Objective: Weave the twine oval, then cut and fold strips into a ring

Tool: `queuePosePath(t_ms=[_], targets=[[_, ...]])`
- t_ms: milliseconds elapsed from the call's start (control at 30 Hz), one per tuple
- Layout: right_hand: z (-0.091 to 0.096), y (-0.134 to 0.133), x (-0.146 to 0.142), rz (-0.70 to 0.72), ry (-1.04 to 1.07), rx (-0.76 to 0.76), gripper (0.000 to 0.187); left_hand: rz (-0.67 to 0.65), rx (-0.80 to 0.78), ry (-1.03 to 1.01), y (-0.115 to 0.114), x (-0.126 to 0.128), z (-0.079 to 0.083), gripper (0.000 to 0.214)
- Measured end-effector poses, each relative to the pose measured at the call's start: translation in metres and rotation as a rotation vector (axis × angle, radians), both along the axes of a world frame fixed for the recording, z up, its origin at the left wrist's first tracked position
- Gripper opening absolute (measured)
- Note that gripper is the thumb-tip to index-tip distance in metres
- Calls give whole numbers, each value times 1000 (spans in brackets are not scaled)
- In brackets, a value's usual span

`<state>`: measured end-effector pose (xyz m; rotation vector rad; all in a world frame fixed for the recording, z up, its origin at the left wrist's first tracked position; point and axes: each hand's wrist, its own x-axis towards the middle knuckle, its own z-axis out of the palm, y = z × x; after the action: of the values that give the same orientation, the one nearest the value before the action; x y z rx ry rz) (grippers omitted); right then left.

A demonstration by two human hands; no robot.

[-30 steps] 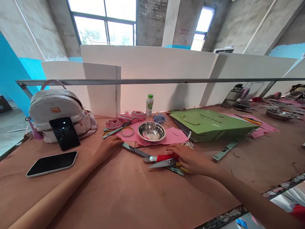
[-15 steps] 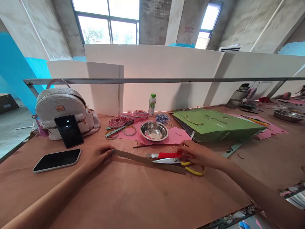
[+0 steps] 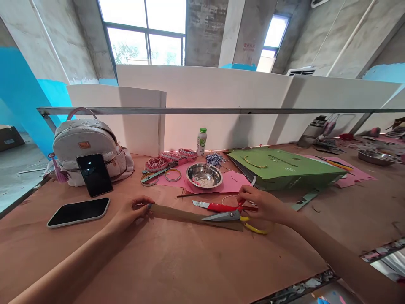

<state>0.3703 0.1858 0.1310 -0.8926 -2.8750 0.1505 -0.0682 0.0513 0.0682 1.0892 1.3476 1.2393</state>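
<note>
My left hand (image 3: 131, 212) pinches the left end of a long brown cardboard strip (image 3: 196, 218) lying flat on the brown paper table cover (image 3: 158, 261). The strip's right part runs under a pair of yellow-handled scissors (image 3: 223, 216) with a broad steel blade. My right hand (image 3: 261, 207) is shut around the scissors, near their pivot. A red-handled craft knife (image 3: 218, 207) lies across the scissors, touching my right fingers. The scissors' yellow handle loops show below that hand.
Behind my hands are a steel bowl (image 3: 204, 175) on pink paper (image 3: 234, 181), ribbon rolls (image 3: 167, 158), and a bottle (image 3: 201, 142). A green paper bag (image 3: 281, 169) lies right. A backpack (image 3: 84, 145) and phones (image 3: 78, 212) stand left. A metal rail (image 3: 202, 111) crosses behind.
The strip has turned from its printed teal face to its brown face since the oldest frame. The knife's tip has swung slightly away from the scissors blade. The view has shifted slightly.
</note>
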Motion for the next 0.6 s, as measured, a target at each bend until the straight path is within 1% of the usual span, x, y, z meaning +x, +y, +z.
queuePosePath(t_ms=[133, 267, 333, 467, 600], targets=[[8, -10, 8, -11, 89, 0, 12, 7, 33, 72, -8, -5, 1, 48], [9, -18, 22, -99, 208, -88, 12, -17, 64, 169, -20, -9, 0, 40], [8, -23, 29, -166, 253, -90, 14, -21, 77, 244, -28, -10, -1, 35], [2, -32, 38, -261, 266, -16, 17, 6, 134, 409, -45, -10, -4, 25], [-7, -31, 41, -222, 295, -38, 14, -18, 164, 634, -57, -14, -9, 17]])
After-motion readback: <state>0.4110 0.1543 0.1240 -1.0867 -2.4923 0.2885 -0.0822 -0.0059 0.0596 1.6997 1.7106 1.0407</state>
